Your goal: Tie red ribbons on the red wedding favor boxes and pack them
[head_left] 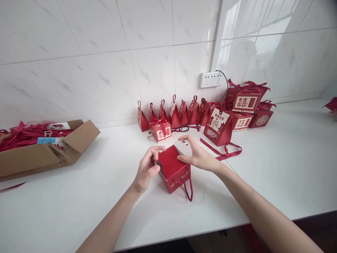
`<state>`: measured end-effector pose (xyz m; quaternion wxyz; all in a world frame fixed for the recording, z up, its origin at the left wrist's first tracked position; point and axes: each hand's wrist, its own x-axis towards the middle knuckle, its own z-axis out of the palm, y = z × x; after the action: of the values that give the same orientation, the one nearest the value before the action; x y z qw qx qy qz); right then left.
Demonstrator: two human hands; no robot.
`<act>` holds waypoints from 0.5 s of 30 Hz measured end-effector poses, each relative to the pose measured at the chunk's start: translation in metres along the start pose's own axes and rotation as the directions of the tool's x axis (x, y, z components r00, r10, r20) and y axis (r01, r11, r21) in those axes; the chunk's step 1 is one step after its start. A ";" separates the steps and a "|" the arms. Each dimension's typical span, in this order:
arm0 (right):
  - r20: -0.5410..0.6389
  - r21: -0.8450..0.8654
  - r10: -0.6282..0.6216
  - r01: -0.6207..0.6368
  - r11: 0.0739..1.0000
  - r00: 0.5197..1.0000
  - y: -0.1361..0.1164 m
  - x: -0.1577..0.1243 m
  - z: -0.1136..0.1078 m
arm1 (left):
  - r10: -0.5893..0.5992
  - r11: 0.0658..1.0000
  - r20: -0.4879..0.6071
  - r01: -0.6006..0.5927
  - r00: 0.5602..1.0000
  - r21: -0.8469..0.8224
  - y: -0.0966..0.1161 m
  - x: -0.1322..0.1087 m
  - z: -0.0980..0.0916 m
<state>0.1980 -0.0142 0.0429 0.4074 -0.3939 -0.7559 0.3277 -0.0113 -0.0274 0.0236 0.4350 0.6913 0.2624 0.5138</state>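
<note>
A red gift box [172,165] with gold lettering and a twisted rope handle [189,195] stands on the white counter in front of me. Its red top panel is folded over, while a flap with a pale inner side [185,149] sticks up at the right. My left hand [147,168] grips the left edge of the box, thumb near a side flap and fingers curled at the top corner. Over the right side, my right hand [198,154] has its thumb on the red panel and its index finger at the pale flap.
Behind the box stand several red triangular boxes [183,114] and a small ribbon-tied box [161,130]. Stacked red boxes [246,103], a larger tagged box [218,126] and a loose ribbon [226,153] are at right. A cardboard carton [76,140] with ribbons is left; a power strip [210,79] is on the wall.
</note>
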 end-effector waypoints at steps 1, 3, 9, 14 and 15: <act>0.029 0.031 -0.012 0.012 0.999 0.999 0.000 0.000 -0.003 | -0.020 0.997 0.028 0.018 0.999 0.068 0.000 0.000 0.001; 0.111 0.146 0.000 -0.017 0.989 0.994 0.000 0.002 -0.013 | -0.046 0.961 0.073 0.024 0.996 0.275 0.001 0.000 0.004; -0.341 -0.368 0.477 -0.582 0.725 0.810 0.024 0.012 -0.051 | -0.011 0.886 0.131 -0.051 0.991 0.462 0.002 0.001 0.004; -0.444 -0.529 0.571 -0.716 0.455 0.691 0.053 0.011 -0.041 | 0.155 0.911 0.051 -0.163 0.987 0.378 -0.001 0.000 0.000; -0.444 -0.529 0.571 -0.717 0.454 0.690 0.056 0.012 -0.037 | 0.204 0.909 0.005 -0.192 0.979 0.370 -0.002 0.000 -0.001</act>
<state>0.2447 0.0296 0.0184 0.1561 -0.8001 -0.5662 0.1217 -0.0120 -0.0259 0.0216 0.2389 0.7749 0.2899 0.5083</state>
